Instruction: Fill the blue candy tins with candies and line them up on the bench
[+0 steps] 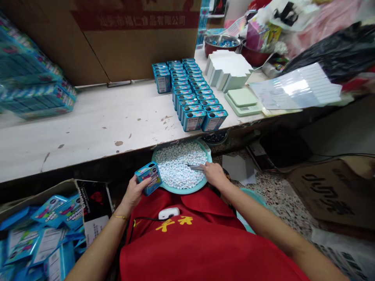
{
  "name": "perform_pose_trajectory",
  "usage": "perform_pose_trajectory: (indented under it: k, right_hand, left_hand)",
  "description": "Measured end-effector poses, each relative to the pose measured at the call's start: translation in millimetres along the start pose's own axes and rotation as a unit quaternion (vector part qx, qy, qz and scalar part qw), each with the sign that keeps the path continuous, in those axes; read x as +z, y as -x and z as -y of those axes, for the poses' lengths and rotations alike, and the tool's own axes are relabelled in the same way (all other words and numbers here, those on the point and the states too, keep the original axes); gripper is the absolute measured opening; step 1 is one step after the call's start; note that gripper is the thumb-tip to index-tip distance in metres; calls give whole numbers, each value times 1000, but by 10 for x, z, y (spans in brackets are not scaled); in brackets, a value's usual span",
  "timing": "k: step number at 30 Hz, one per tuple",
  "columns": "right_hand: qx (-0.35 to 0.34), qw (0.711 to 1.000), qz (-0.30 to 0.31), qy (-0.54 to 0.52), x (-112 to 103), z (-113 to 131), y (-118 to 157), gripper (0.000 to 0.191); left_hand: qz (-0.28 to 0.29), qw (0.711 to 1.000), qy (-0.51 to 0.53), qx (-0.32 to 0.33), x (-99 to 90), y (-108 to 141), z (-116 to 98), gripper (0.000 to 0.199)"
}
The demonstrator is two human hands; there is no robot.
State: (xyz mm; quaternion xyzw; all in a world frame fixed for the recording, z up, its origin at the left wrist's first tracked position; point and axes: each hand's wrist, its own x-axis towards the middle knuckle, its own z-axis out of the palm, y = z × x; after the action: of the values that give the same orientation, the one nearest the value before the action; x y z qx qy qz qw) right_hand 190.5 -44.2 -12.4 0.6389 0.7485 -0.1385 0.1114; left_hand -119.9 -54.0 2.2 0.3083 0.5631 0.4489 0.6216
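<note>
The left hand's fingers (140,189) are wrapping a blue printed box with a dark round opening on top (149,178), tilted beside the bowl's rim. The right hand's fingers (211,171) are closing around a slim, shiny metal scoop (195,167), its end among small, rounded, pale candies (180,164). These are filling a round turquoise plastic bowl (208,153) at the centre of the frame. Above it, upright blue boxes (193,120) are standing in close rows on a white, chipped bench (88,132). A flat pale-green scale (243,102) is sitting to their right; flattened blue packets (47,230) are heaping at lower left.
</note>
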Motion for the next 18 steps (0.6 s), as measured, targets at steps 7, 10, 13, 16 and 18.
perform_pose_trajectory:
  k: [7, 10, 13, 16, 18]
  right_hand:
    - [10, 996, -1, -91, 329, 437, -502, 30]
    - [-3, 985, -10, -173, 383, 297, -498, 36]
    - [-23, 957, -36, -286, 349, 171, -449, 37]
    - [-60, 938, -71, -333, 143, 105, -385, 35]
    - [-99, 934, -88, -331, -95, 79, -331, 35]
  left_hand:
    - [13, 982, -173, 79, 61, -265, 163, 57]
    - [16, 978, -182, 98, 75, -325, 162, 55]
    - [29, 974, -190, 121, 41, -356, 130, 55]
    - [48, 964, -214, 149, 35, -371, 77, 56]
    - [61, 955, -236, 166, 75, -381, 39, 55]
